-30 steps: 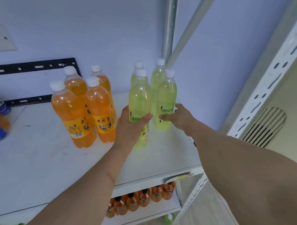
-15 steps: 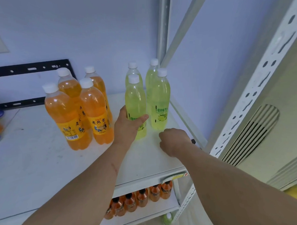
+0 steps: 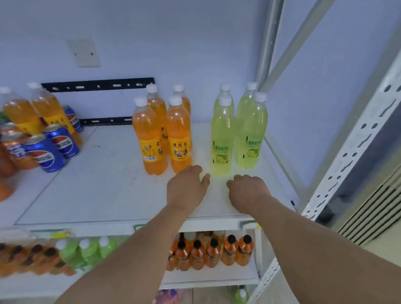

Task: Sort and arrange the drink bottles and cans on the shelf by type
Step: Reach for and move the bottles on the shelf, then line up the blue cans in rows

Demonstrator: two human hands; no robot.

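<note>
Yellow-green bottles point(image 3: 237, 131) just beyond empty hands point(image 3: 187, 187)

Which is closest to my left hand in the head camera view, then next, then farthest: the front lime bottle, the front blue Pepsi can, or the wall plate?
1. Front lime bottle: just up and right of the left hand.
2. Front blue Pepsi can: far left on the shelf.
3. Wall plate: high on the back wall.
</note>
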